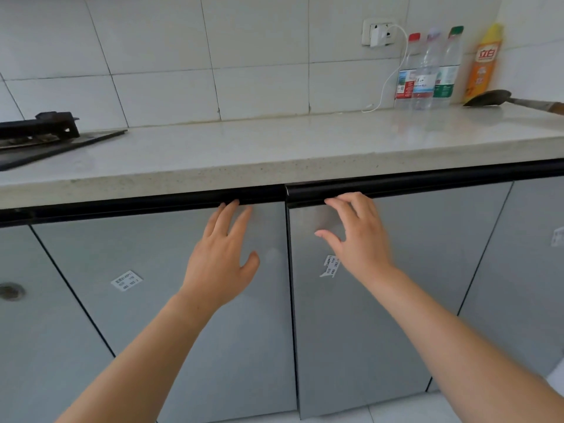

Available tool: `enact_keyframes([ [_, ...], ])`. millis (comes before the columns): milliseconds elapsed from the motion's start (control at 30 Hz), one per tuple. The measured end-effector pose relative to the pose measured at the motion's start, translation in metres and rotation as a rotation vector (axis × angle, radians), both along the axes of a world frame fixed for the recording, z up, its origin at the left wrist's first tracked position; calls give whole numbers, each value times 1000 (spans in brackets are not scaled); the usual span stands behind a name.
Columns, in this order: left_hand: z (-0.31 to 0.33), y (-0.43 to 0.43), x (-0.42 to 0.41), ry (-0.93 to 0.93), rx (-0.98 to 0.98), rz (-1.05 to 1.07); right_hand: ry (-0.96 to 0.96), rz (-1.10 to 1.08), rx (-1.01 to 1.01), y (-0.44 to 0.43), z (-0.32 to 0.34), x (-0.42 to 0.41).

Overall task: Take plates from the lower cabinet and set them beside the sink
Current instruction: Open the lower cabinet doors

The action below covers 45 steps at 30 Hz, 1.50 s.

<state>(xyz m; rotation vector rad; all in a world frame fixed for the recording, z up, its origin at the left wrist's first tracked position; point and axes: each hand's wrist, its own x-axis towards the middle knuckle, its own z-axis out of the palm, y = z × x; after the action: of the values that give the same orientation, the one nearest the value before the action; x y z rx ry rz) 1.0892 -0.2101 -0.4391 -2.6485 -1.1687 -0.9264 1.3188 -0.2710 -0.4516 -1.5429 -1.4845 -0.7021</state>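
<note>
Two grey lower cabinet doors meet under the counter edge. My left hand (224, 254) lies against the left door (152, 315) with fingers straight, its fingertips at the black handle strip (183, 204). My right hand (355, 233) reaches the right door (396, 300), fingers spread and tips touching that door's black handle strip (396, 186). The right door's left edge stands slightly out from the left door. No plates and no sink are in view.
A pale stone counter (274, 148) runs above the doors. A black gas hob (39, 132) sits at the left. At the back right stand three water bottles (427, 71), an orange detergent bottle (485, 62), a dark spatula (494, 97) and a charger cable (393, 71).
</note>
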Motion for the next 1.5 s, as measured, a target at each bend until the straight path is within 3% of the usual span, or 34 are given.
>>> enact_keyframes([
  [200,-12,-16,1,-203,-168,-55,-6,36,-8,-26,1,-1],
  [367,-32,-26,16,-408,-628,-219,-11,55,-23,-44,5,-5],
  [467,-45,-30,23,-397,-765,-305,-15,50,-32,-54,4,-6],
  [667,-58,-38,33,-263,-831,-443,-47,29,-56,-73,8,-7],
  [933,-71,-50,35,-314,-913,-553,45,-13,-134,-92,16,-22],
  [1033,-75,-55,36,-365,-940,-578,175,-12,-127,-100,16,-33],
  [1167,-78,-66,36,-377,-915,-630,415,-11,36,-116,16,-54],
  [1500,-82,-103,42,-293,-944,-663,551,-20,30,-157,35,-78],
])
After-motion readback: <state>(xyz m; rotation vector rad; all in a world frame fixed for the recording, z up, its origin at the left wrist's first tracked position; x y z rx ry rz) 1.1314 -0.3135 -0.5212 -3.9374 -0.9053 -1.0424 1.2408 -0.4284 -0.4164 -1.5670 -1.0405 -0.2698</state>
